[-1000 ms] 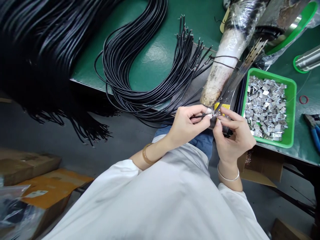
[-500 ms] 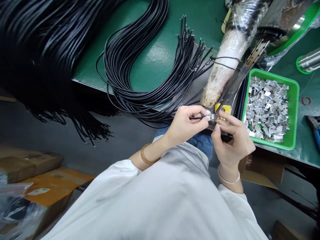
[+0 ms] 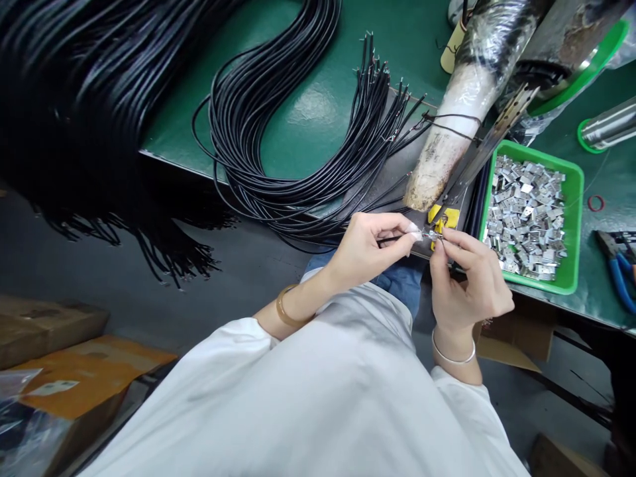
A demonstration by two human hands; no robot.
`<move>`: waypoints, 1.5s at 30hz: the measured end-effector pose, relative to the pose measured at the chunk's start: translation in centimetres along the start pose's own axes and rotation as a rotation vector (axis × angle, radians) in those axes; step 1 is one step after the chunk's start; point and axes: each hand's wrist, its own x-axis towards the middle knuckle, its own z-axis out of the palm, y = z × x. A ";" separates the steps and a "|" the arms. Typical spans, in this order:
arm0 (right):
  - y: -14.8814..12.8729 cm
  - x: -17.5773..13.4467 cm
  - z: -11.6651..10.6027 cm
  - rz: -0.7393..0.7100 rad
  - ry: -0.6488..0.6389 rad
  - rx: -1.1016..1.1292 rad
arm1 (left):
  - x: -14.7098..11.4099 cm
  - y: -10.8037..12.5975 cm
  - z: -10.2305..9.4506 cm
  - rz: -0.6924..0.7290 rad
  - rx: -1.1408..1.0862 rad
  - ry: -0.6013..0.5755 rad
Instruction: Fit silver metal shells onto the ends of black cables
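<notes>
My left hand (image 3: 370,244) is closed in a pinch on a black cable (image 3: 390,238), close to its stripped end. At that end a small shiny metal piece (image 3: 432,234) shows between my two hands. The thumb and forefinger of my right hand (image 3: 470,275) pinch the right side of this piece; its exact form is too small to make out. Just beyond my fingertips sits a yellow part (image 3: 450,217) of the bench fixture, below a slanting metal bar (image 3: 479,156).
A bundle of black cables (image 3: 278,159) curves across the green table (image 3: 313,109), and more cables (image 3: 84,112) hang over its edge at left. A green tray (image 3: 572,252) holds many small metal brackets. Blue-handled pliers (image 3: 621,271) lie right. A plastic-wrapped roll (image 3: 452,119) slants above my hands.
My right hand has shifted slightly right, and its thumb and forefinger have closed together at the metal piece. My left hand keeps its hold on the cable. The view has turned slightly.
</notes>
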 end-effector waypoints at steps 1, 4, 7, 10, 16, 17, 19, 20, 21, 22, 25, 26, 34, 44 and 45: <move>0.0 0.0 0.0 0.037 -0.001 0.025 | -0.1 -0.2 -0.1 0.031 0.017 0.020; -0.1 0.1 -0.1 0.318 -0.102 0.256 | -0.5 -0.4 -0.3 0.130 0.052 0.071; -0.1 0.5 -0.4 0.545 -0.215 0.496 | -0.7 -0.3 -0.5 0.171 0.072 0.059; -0.1 0.7 -0.5 0.541 -0.205 0.478 | -0.5 -0.1 -0.6 0.165 0.091 0.026; 0.2 0.4 -0.3 0.407 -0.174 0.308 | 0.1 -0.5 -0.3 0.156 0.090 0.038; 0.3 0.5 -0.2 0.382 -0.177 0.297 | 0.2 -0.5 -0.3 0.169 0.093 0.041; 0.4 0.7 -0.1 0.313 -0.177 0.271 | 0.3 -0.6 -0.2 0.205 0.110 0.054; 0.4 0.8 0.0 0.273 -0.171 0.254 | 0.4 -0.5 -0.2 0.227 0.128 0.064; 0.4 1.0 0.0 0.236 -0.161 0.235 | 0.5 -0.5 -0.3 0.254 0.151 0.072; 0.4 1.2 0.0 0.207 -0.153 0.217 | 0.5 -0.5 -0.3 0.282 0.178 0.079; 0.2 1.5 -0.1 0.146 -0.144 0.181 | 0.6 -0.4 -0.5 0.353 0.235 0.080; 0.1 1.5 -0.2 0.129 -0.146 0.174 | 0.6 -0.4 -0.5 0.358 0.236 0.074; 0.2 0.4 -0.8 0.141 -0.166 0.162 | 0.2 -0.2 -0.4 0.288 0.173 0.018; 1.0 0.7 -0.7 0.652 -0.349 0.712 | -0.6 0.1 -0.4 0.609 0.398 0.035; 1.0 0.6 -0.7 0.624 -0.344 0.695 | -0.6 0.1 -0.4 0.583 0.376 0.043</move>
